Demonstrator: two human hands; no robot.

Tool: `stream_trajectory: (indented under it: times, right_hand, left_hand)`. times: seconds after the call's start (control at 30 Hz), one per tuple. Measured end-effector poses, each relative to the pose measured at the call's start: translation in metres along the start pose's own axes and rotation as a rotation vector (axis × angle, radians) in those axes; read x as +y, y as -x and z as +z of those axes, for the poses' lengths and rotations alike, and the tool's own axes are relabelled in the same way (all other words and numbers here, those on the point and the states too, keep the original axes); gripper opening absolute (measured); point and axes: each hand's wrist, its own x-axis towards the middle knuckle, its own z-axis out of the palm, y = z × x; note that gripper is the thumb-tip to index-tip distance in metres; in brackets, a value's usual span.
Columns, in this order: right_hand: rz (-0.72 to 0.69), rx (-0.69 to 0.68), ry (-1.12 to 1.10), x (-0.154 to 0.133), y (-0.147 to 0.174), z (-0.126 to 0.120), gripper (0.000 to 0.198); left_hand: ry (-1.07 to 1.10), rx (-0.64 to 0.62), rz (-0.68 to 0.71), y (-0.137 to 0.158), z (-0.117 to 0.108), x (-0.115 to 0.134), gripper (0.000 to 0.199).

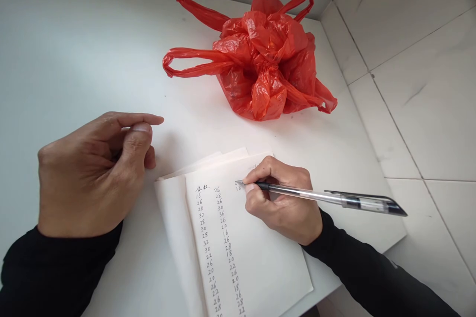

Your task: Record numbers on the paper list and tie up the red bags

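My right hand grips a pen with a clear barrel, its black cap stuck on the back end. The pen tip touches the right-hand page of an open notebook, at a short third column near the top. Two longer columns of handwritten numbers run down that page, below a small handwritten heading. To the left of the notebook, my left hand hovers over the white table with nothing visible in it. Its index finger is stretched out, the thumb lies close beneath, and the other fingers are loosely curled and partly hidden.
A tied red plastic bag with looped handles sits behind the notebook; its contents are hidden. The white table meets a wall at the back. Its right edge runs close beside the bag and notebook, with pale floor tiles beyond.
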Motion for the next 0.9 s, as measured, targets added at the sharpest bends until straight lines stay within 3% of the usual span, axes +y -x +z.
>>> stream_trajectory:
  times: [0.2,0.3,0.63,0.77,0.9]
  right_hand:
    - [0.004,0.128,-0.178,0.002,-0.001,-0.003,0.013]
    - [0.018,0.212,-0.209,0.005,-0.007,-0.013,0.036]
    - [0.329,0.275,0.676,0.028,-0.02,-0.088,0.054]
    - [0.314,0.332,0.717,0.026,-0.011,-0.103,0.047]
    - [0.164,0.344,0.668,0.008,-0.016,-0.1,0.031]
  left_hand:
    - [0.005,-0.015,-0.013,-0.003,-0.003,0.007,0.02]
    - [0.037,-0.024,-0.035,-0.004,-0.004,0.011,0.02]
    - [0.09,0.02,-0.066,0.001,-0.004,0.017,0.016]
    - [0.105,0.048,-0.053,0.005,-0.007,0.019,0.021]
    - [0.153,0.071,-0.047,0.01,-0.009,0.014,0.028]
